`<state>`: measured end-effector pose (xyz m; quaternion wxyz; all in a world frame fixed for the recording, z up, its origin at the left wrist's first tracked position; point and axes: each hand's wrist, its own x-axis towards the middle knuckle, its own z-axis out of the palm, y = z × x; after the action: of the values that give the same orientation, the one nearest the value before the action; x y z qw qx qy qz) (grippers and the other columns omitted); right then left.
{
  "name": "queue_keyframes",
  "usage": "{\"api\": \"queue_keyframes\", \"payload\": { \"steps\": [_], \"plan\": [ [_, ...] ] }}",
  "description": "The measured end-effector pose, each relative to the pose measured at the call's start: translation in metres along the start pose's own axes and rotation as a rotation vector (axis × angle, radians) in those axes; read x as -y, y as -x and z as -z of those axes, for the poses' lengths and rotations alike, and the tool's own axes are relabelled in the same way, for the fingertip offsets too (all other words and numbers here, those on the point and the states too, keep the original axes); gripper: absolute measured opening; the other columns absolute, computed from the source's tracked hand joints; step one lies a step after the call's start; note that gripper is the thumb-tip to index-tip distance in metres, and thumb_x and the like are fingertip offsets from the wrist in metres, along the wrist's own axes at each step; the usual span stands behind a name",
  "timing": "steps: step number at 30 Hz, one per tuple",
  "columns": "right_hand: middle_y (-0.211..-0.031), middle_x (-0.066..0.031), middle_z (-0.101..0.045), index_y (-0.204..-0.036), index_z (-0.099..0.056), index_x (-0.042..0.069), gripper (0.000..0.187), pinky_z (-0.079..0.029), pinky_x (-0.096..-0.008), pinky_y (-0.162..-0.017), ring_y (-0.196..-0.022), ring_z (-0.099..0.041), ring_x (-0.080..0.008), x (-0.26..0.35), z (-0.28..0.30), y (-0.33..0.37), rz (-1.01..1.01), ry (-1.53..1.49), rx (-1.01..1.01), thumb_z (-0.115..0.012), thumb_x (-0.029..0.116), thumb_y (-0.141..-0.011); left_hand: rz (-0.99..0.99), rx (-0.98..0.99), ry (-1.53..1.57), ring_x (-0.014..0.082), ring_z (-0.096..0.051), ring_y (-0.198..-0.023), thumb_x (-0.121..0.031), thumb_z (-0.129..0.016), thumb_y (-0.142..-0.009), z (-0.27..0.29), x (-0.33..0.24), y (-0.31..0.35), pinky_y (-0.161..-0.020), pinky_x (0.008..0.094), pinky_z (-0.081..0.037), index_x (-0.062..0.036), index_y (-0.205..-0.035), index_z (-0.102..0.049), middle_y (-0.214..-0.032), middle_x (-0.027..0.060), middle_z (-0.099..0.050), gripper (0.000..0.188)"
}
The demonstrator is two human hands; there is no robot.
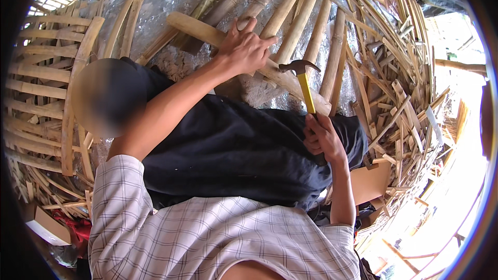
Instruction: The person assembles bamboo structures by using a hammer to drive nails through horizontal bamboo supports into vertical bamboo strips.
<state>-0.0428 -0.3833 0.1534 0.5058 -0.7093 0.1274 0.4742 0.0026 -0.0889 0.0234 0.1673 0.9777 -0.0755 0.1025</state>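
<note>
Clamped with right grip [322, 137] on yellow-handled, dark-headed claw hammer [306, 91], over right end of thick pale bamboo rail [289, 84]; resting with left grip [246, 49] over rail's middle, cannot tell whether clamped. Could bruise left grip through stray aim, or glance off rounded rail.

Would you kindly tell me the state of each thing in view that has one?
Yellow-handled metal claw hammer: held, head raised.
Right hand: closed around the hammer handle.
Left hand: at the pole, fingers partly spread.
Thick tan bamboo pole: lying diagonally.
Tan bamboo slatted panel: assembled.
Thin tan bamboo strips: loosely heaped.
</note>
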Motion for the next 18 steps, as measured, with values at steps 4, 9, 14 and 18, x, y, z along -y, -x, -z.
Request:
{"api": "queue_keyframes", "payload": {
  "steps": [4,9,14,18],
  "plan": [
    [-0.064,0.0034,-0.034,-0.091,-0.042,0.012,0.034,-0.016,-0.0226,-0.036,-0.043,-0.029,-0.0039,0.013,0.022,0.008,0.147,-0.127,-0.056,-0.051,0.037,-0.111,0.002,0.024,-0.019,0.0371,-0.054,-0.136,-0.026,-0.052,-0.099,0.004,-0.002,-0.001,-0.114,0.0716,-0.031,-0.0244,-0.138,-0.068,-0.080,0.0136,-0.075,0.041],
    [-0.064,0.0019,-0.040,-0.093,-0.044,0.011,0.030,-0.026,-0.0254,-0.037,-0.044,-0.037,-0.0076,0.005,0.005,-0.001,0.195,-0.074,-0.214,-0.050,0.033,-0.112,-0.013,-0.009,0.000,0.0369,-0.055,-0.135,-0.024,-0.052,-0.099,-0.002,0.000,-0.003,-0.114,0.0716,-0.029,-0.0263,-0.138,-0.069,-0.077,0.0130,-0.074,0.042],
    [-0.068,0.0021,-0.050,-0.105,-0.057,0.003,0.021,-0.034,-0.0262,-0.046,-0.051,-0.043,-0.0055,0.022,0.013,0.012,0.225,0.416,-0.145,-0.055,0.023,-0.110,0.018,-0.014,0.032,0.0366,-0.055,-0.135,-0.023,-0.052,-0.099,-0.001,0.001,0.000,-0.112,0.0709,-0.031,-0.0253,-0.136,-0.070,-0.075,0.0121,-0.073,0.041],
    [-0.068,0.0036,-0.049,-0.100,-0.056,0.003,0.023,-0.035,-0.0267,-0.047,-0.054,-0.045,-0.0048,0.008,-0.001,0.006,0.490,0.143,-0.324,-0.054,0.023,-0.111,-0.004,-0.002,0.035,0.0360,-0.055,-0.133,-0.023,-0.054,-0.098,-0.001,-0.003,-0.002,-0.112,0.0702,-0.031,-0.0253,-0.136,-0.070,-0.074,0.0108,-0.073,0.042]
  ]
}}
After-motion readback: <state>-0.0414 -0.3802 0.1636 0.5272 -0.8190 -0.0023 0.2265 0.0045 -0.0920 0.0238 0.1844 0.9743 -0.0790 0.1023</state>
